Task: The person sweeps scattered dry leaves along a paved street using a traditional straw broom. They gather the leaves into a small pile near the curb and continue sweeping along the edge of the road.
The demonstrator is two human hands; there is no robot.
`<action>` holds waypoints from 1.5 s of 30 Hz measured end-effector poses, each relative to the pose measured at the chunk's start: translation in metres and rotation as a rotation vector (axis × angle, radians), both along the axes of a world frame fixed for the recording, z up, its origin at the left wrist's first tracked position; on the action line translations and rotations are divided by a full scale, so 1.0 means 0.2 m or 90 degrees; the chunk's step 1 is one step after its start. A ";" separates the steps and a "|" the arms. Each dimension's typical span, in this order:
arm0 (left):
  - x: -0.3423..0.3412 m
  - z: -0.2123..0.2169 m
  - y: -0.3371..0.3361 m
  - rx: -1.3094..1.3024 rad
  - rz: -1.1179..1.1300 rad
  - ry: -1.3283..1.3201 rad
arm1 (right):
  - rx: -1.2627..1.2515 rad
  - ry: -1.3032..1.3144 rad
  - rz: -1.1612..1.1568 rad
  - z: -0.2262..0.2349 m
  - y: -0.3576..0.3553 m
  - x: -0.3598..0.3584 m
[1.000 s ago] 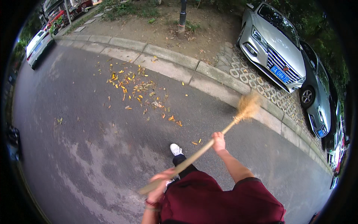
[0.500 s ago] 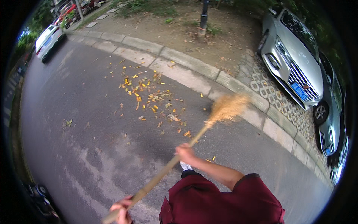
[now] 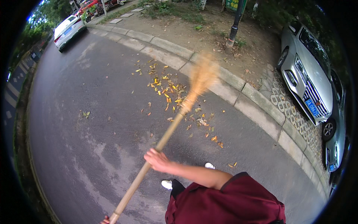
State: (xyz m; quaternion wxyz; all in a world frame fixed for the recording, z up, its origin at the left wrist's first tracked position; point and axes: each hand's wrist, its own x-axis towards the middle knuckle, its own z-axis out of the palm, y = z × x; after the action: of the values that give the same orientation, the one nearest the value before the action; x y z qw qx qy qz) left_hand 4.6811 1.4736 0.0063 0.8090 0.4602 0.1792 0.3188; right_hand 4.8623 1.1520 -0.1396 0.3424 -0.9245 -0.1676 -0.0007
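We grip the broom (image 3: 175, 123) with both hands, right hand (image 3: 158, 159) mid-handle, left hand (image 3: 106, 220) at its end. Its blurred bristles hang over the yellow leaves (image 3: 167, 89) near the curb (image 3: 238, 89); we judge low, short strokes gather them best.

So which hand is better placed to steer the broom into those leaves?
Probably right: the right hand grips the broom handle mid-length, nearer the bristles and leaves; the left hand barely shows at its end.
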 end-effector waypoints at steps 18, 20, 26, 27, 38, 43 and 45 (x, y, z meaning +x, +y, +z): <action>1.74 -0.07 0.87 -0.101 -0.435 0.018 | -0.038 0.368 -0.370 -1.18 0.57 -0.35; 1.81 0.18 1.06 -0.048 -0.235 0.070 | 0.055 0.467 -0.399 -1.36 0.75 0.03; 1.93 0.61 1.44 0.028 -0.102 -0.206 | 0.047 0.020 -0.095 -0.72 1.47 1.69; 1.98 0.61 1.43 0.044 -0.098 -0.220 | 0.002 -0.028 -0.079 -0.75 1.53 1.96; 2.51 0.33 2.34 -0.112 0.014 -0.127 | -0.050 -0.114 -0.139 -0.21 1.93 2.61; 2.94 0.01 2.48 -0.181 -0.047 0.065 | -0.096 0.022 -0.225 -0.38 2.26 2.06; 3.15 -0.09 2.61 -0.138 -0.132 0.077 | -0.099 0.102 -0.260 -0.47 2.38 1.88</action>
State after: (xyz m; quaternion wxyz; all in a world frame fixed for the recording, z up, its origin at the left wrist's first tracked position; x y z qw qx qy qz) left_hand 5.3103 1.9960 -0.0125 0.8704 0.4042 0.2124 0.1841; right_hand 5.2380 1.6281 -0.2328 0.2751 -0.9599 0.0514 0.0166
